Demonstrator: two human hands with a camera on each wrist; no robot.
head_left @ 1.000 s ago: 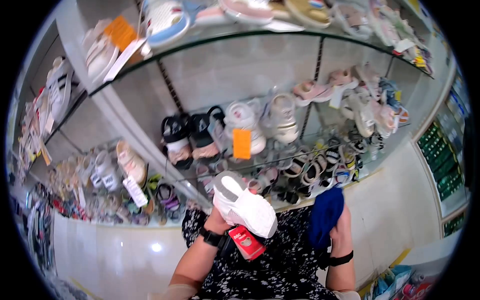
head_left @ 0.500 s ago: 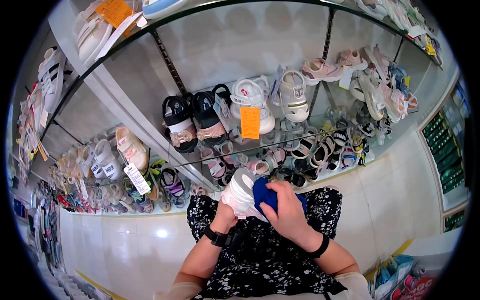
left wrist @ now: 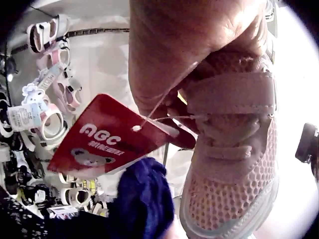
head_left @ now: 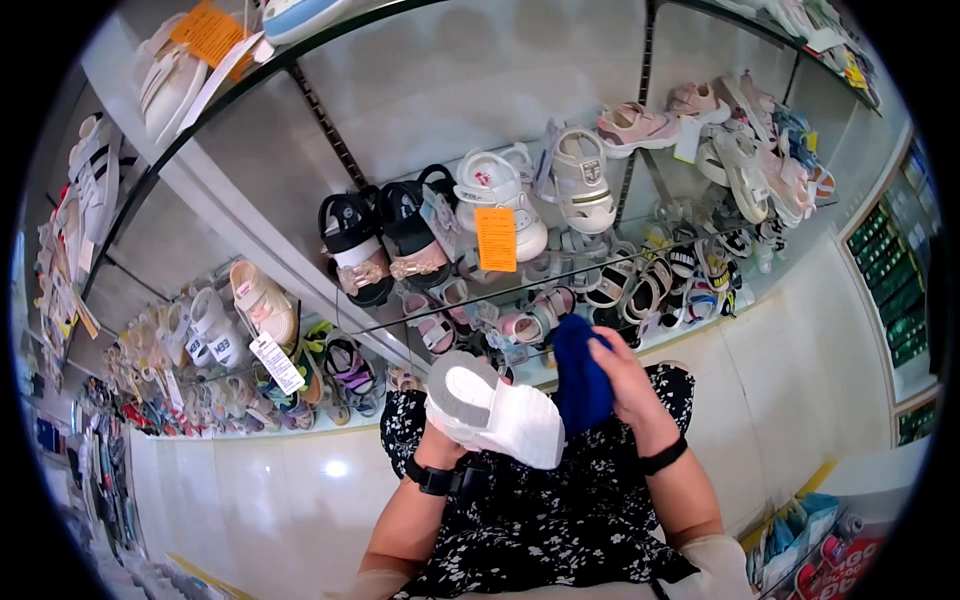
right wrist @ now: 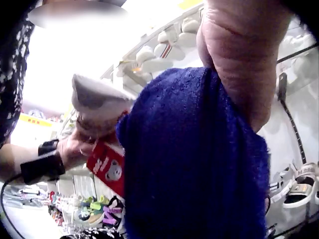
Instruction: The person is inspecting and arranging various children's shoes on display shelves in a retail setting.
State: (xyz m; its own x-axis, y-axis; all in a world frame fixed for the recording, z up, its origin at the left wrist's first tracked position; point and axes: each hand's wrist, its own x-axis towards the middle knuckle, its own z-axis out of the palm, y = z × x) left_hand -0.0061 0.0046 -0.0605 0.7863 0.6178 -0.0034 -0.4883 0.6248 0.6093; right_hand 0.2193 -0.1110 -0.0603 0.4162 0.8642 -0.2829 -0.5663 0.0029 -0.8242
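My left hand [head_left: 440,446] grips a small child's sneaker [head_left: 505,418] by its heel end, the white and grey sole turned up toward the head camera. In the left wrist view the pale pink mesh upper [left wrist: 229,194] and a strap across it show. A red bear-printed tag [left wrist: 102,142] hangs from the shoe on a thin string. Just right of the shoe, my right hand [head_left: 628,378] holds a dark blue cloth [head_left: 582,372], pinched between thumb and fingers. Its fuzzy surface fills the middle of the right wrist view.
Ahead stands a glass shelf [head_left: 420,318] with black sandals [head_left: 358,250], white clogs [head_left: 505,200] and other children's shoes. More shoes crowd the shelves at left, one bearing a white label [head_left: 277,362]. Packaged goods [head_left: 800,550] lie at lower right, above the tiled floor [head_left: 760,370].
Half a second ago the blue cloth was pressed against the shoe. Now it is drawn off to the right, and the shoe has turned with its sole up.
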